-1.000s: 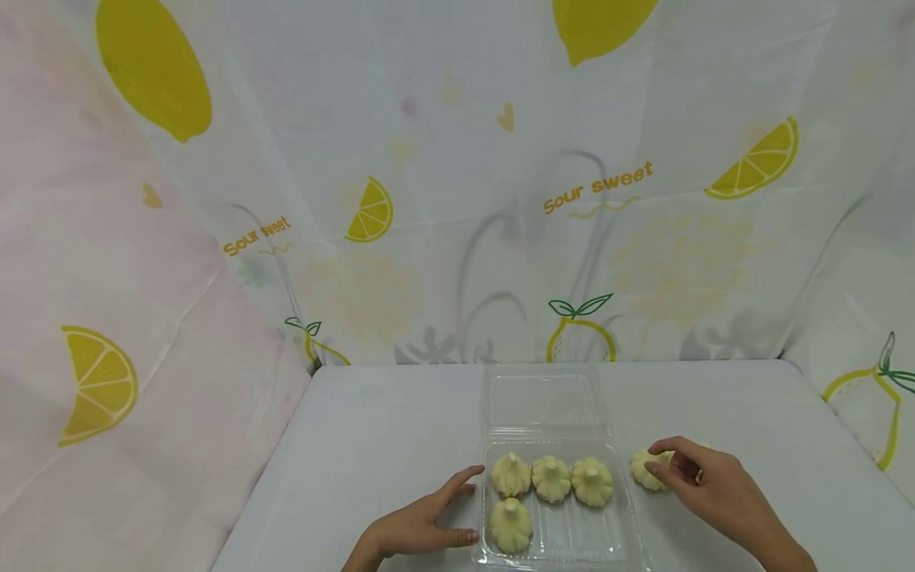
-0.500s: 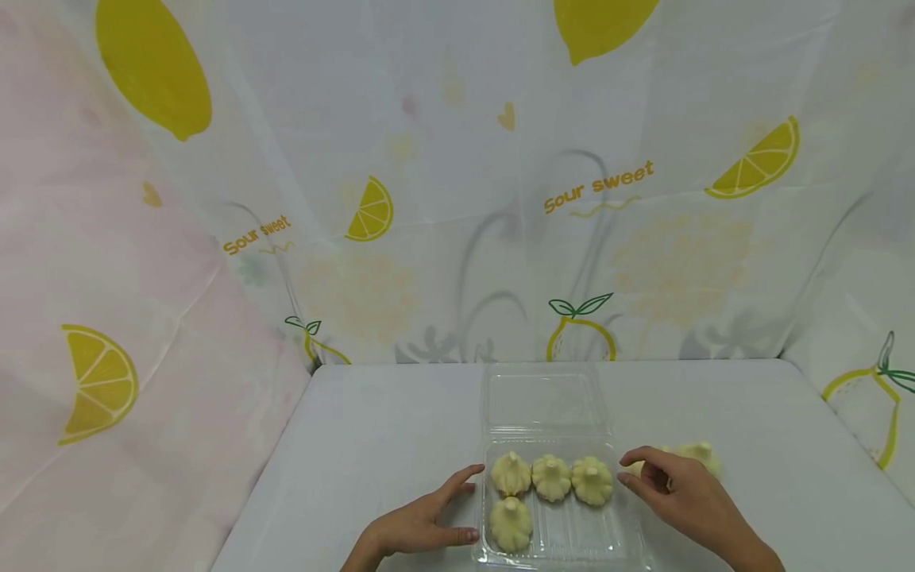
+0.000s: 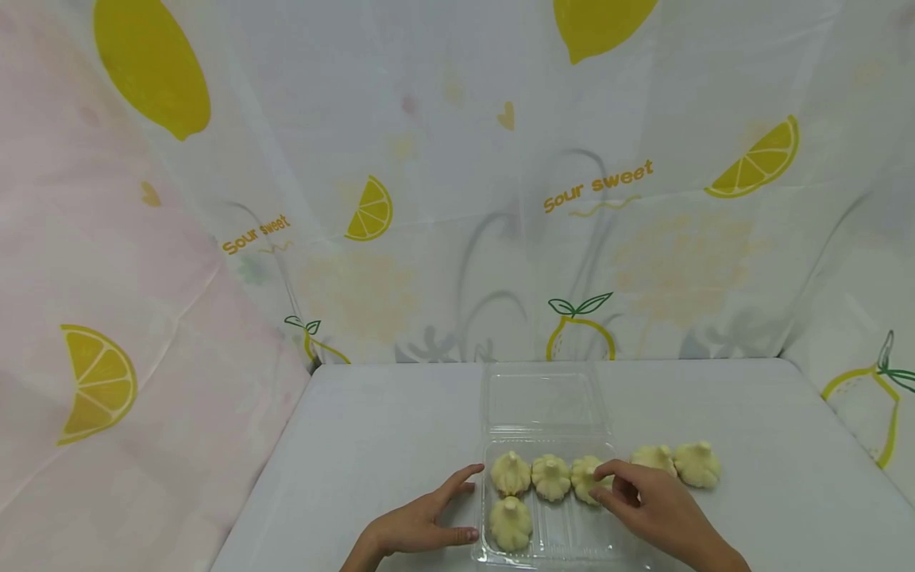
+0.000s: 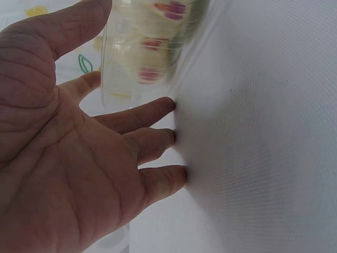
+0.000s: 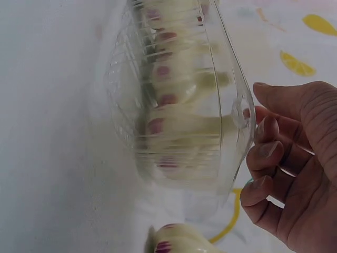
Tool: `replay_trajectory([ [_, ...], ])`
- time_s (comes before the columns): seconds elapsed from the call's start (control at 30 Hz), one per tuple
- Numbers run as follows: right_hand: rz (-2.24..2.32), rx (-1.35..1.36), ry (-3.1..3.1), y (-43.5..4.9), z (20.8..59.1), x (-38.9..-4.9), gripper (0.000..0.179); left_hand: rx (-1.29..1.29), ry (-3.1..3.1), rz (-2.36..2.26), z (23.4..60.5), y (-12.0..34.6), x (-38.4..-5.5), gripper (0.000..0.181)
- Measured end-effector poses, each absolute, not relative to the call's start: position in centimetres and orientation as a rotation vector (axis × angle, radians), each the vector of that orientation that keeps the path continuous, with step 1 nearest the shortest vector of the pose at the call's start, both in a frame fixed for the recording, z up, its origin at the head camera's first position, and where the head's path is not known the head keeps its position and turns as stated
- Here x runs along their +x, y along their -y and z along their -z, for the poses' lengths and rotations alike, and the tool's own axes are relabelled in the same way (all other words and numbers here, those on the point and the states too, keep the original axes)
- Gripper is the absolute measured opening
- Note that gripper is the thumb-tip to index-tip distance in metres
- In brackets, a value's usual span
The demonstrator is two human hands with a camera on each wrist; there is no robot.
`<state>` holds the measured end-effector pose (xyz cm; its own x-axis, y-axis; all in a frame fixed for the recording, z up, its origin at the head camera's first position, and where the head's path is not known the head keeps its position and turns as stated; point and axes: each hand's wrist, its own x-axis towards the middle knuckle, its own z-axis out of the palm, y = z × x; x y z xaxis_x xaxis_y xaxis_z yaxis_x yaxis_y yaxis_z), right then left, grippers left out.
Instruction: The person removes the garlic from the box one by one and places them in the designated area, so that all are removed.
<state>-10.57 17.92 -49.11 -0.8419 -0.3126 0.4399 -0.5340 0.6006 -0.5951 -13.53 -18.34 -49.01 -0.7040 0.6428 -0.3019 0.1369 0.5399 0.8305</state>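
A clear plastic clamshell box [image 3: 572, 536] lies with its lid folded back and several pale garlic bulbs [image 3: 511, 524] inside, three in the far row and one at the near left. My left hand [image 3: 422, 524] is spread at the box's left side; in the left wrist view its lower fingertips [image 4: 167, 179] touch the tabletop. Over the box's right side my right hand [image 3: 661, 508] hovers, partly covering the rightmost bulb [image 3: 582, 481]. Its fingers are loosely bent around nothing, seen in the right wrist view just above the box rim [image 5: 247, 153].
Two more garlic bulbs [image 3: 696, 465] sit side by side on the white table [image 3: 386, 429], right of the box. The transparent lid [image 3: 543, 401] lies toward the back. Behind the table hangs a lemon-print cloth [image 3: 443, 159].
My right hand has moved left from the loose bulbs to above the box's right side, uncovering both bulbs outside. My left hand and the box have stayed in place.
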Motion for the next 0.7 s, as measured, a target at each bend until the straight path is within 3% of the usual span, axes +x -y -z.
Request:
replay_trajectory([
  [0.4, -1.118, 0.819, 2.525, -15.9, 49.1, -10.7, 0.016, 0.634, -2.167, -1.121, 49.4, 18.5, -13.7, 0.080],
  [0.7, -1.113, 0.920, 2.394, -14.5, 49.5, -10.9, 0.026, 0.649, -2.181, -1.111, 49.3, 18.5, -13.6, 0.080],
])
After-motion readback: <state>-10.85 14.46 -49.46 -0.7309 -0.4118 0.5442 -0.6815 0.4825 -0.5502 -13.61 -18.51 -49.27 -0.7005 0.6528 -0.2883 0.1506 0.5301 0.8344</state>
